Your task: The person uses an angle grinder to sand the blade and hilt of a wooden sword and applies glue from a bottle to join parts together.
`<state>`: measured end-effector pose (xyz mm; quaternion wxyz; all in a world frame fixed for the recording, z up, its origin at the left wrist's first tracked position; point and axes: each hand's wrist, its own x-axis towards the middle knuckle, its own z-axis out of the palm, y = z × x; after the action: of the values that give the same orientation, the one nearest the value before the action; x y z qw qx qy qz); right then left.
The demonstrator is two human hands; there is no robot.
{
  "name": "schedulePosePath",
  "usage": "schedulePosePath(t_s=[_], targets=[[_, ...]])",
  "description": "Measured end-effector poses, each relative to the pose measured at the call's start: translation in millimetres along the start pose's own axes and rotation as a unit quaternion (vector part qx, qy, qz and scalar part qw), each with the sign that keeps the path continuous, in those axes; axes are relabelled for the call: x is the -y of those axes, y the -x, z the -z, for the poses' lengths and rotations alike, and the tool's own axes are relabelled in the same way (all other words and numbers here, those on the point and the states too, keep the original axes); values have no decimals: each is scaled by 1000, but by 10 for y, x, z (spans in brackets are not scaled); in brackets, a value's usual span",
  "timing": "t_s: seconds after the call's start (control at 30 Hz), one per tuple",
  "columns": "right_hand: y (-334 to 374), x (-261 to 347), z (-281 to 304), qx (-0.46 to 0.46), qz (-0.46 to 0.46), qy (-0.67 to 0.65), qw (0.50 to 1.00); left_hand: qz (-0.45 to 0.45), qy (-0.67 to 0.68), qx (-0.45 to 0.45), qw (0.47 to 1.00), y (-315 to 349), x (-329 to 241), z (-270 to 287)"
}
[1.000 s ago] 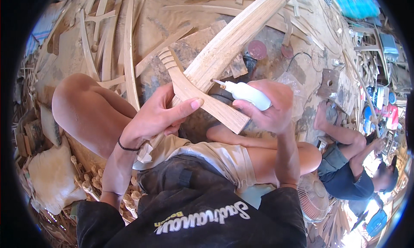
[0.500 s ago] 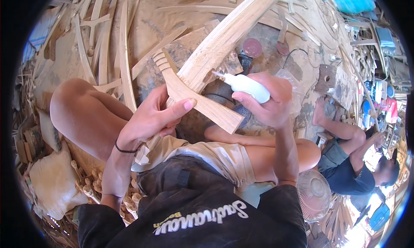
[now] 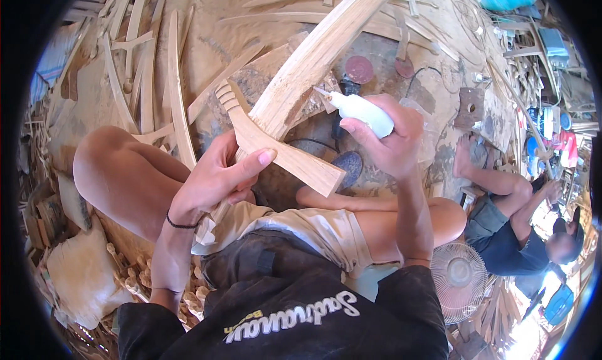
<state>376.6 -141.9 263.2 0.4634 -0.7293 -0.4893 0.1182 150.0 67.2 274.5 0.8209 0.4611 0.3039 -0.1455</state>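
Note:
My left hand (image 3: 216, 175) is closed around the grip of a wooden sword, its thumb pressing on the curved crossguard (image 3: 291, 159). The pale, broad blade (image 3: 313, 53) slants up and away to the right, with a rough brownish patch on its edge near the guard. In my right hand (image 3: 404, 137) is a white squeeze bottle (image 3: 367, 114) with a thin nozzle, tilted toward that patch. A small gap appears between the nozzle tip and the blade. My palm and fingers hide part of the grip.
Carved wooden blades (image 3: 177, 78) lie on the dusty ground at left and top. Beyond the bottle is a power tool with a reddish disc (image 3: 360, 69). A blue-grey disc (image 3: 349, 167) lies below. At right are a fan (image 3: 459, 275) and another seated person (image 3: 508, 234).
The bottle's nozzle has drawn back slightly from the blade. The sword has shifted a little to the left and nearer, still in my left hand.

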Motion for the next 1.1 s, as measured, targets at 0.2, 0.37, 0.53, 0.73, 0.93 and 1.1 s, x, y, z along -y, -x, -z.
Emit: schedulePosePath(t_s=[0.2, 0.37, 0.53, 0.73, 0.93, 1.1], targets=[[0, -42, -11, -22, -2, -9, 1000, 3, -2, -1, 1000, 11, -7, -8], [-31, -63, 30, -41, -4, 2, 999, 2, -7, -22, 1000, 17, -8, -42], [-20, -110, 33, -70, -29, 3, 997, 1, -3, -14, 1000, 24, -14, -44], [-22, -80, 21, -36, 13, 10, 999, -2, 9, -13, 1000, 38, -12, -48], [-61, -45, -1, -54, -29, 1, 998, -1, 13, -6, 1000, 35, 7, -18], [-32, -48, -44, -39, -10, -8, 999, -8, 8, -11, 1000, 36, 10, -33]])
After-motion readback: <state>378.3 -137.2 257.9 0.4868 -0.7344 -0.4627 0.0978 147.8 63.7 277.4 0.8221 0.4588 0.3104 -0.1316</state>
